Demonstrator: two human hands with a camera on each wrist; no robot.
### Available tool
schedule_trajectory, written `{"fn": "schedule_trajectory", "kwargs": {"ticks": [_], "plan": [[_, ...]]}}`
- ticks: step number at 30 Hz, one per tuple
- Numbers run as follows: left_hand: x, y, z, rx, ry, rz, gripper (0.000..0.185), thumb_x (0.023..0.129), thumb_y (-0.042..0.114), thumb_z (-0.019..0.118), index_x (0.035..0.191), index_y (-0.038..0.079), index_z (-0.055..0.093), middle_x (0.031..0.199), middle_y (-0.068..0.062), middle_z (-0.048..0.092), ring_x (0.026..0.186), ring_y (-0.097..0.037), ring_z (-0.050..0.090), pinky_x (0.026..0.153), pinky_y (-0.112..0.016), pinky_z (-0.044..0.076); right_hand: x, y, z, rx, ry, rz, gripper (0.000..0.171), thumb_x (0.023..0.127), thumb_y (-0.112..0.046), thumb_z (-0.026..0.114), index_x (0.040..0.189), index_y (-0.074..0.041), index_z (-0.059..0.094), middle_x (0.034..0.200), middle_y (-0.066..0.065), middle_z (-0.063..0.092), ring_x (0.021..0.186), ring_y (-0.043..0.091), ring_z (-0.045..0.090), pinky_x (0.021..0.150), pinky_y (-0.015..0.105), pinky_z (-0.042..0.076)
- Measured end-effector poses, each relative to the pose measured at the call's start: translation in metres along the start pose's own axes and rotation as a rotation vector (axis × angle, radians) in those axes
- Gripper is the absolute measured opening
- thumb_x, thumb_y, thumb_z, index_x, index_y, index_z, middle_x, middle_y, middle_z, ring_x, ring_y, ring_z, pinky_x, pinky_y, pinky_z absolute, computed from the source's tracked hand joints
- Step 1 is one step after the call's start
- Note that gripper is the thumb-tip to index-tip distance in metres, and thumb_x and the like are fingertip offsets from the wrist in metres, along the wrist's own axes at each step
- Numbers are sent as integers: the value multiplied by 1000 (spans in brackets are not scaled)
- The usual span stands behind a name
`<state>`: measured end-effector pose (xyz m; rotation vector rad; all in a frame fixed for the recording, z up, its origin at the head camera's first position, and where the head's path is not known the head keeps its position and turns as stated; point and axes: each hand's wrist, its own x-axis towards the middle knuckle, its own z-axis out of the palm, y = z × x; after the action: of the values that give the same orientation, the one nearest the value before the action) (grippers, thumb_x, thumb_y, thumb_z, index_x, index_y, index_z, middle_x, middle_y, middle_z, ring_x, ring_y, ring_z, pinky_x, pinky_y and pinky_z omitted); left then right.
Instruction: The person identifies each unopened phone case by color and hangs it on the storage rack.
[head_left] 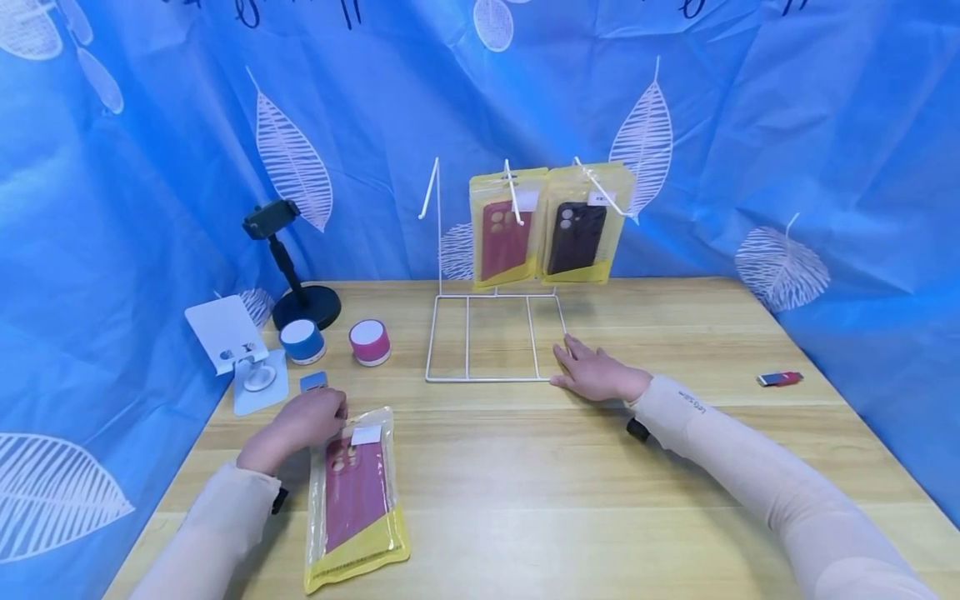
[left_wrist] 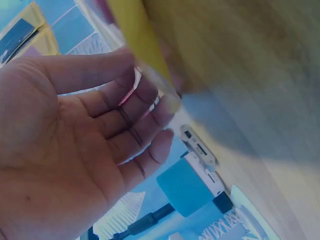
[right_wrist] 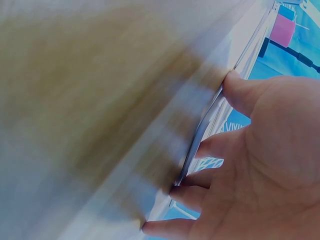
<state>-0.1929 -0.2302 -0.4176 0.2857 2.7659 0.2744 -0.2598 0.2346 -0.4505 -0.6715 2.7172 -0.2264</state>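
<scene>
A packaged phone case [head_left: 356, 496], dark red in a clear and yellow pouch, lies at the front left of the table in the head view. My left hand [head_left: 311, 421] pinches the pouch's top left edge between thumb and fingers; the left wrist view shows the yellow pouch edge [left_wrist: 142, 42] at the fingertips. Further right, my right hand [head_left: 596, 372] rests at the front right corner of a white wire display rack [head_left: 495, 380]. In the right wrist view its spread fingers touch the rack's base wire [right_wrist: 200, 130]. Nothing is gripped there.
From the rack's hooks hang a red case pouch [head_left: 504, 237] and a black case pouch [head_left: 577, 237]. At left stand a black phone holder [head_left: 307, 307], a white stand [head_left: 258, 379], a blue speaker [head_left: 302, 342] and a pink speaker [head_left: 370, 342]. A USB stick [head_left: 780, 379] lies far right.
</scene>
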Motion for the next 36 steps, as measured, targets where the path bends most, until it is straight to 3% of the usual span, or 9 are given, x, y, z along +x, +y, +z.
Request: {"fn": "schedule_trajectory", "kwargs": {"ticks": [7,12,16,22,26,29,33,36], "plan": [[-6,4,-3,-190,170,42,5,100,13,54,102,8,55,79,-5,57,70,-18,53,61,-28,46,1,0,1,-10,3,6,74,105,-49,38,157,-1,18,163,29,3,152,43,9,116,72,16],[-14,21,-10,-264,316,99,20,101,17,56,119,10,59,105,-12,69,89,-24,63,77,-41,57,-1,-1,-2,-3,4,12,73,105,-48,39,157,-1,18,164,28,3,152,42,8,116,72,15],[-22,41,-18,-272,441,202,23,99,14,59,121,13,66,115,-11,72,94,-26,65,83,-47,58,-1,-1,-1,-2,4,2,74,105,-48,38,157,0,18,164,28,3,152,43,9,115,73,15],[-25,79,-35,-326,619,434,16,96,5,62,108,12,71,104,-7,74,91,-22,69,78,-42,60,-1,-2,0,-3,5,-2,73,105,-48,38,157,0,19,164,28,4,152,43,10,116,72,16],[-17,105,-45,-332,733,640,14,94,0,63,102,8,70,98,-5,74,87,-18,71,75,-37,61,-3,-2,-1,-5,11,-7,73,105,-47,39,157,1,20,163,29,5,152,44,11,115,72,18],[-3,126,-59,-298,821,751,14,93,-3,62,101,6,70,93,-6,73,79,-18,69,70,-33,60,-3,-2,-1,-11,17,-8,72,105,-47,39,156,1,21,163,30,6,151,44,12,115,72,18],[18,155,-89,-266,954,840,12,94,-2,61,101,3,70,90,-10,72,75,-20,69,64,-32,58,-3,-3,-1,-7,33,-13,72,105,-46,40,156,2,22,162,31,8,151,46,13,114,73,18],[32,177,-111,-282,1014,883,12,96,0,59,102,1,69,91,-12,73,73,-20,67,63,-32,57,-3,-4,0,-4,34,-15,72,105,-46,41,156,2,22,162,31,8,151,46,14,114,74,18]]}}
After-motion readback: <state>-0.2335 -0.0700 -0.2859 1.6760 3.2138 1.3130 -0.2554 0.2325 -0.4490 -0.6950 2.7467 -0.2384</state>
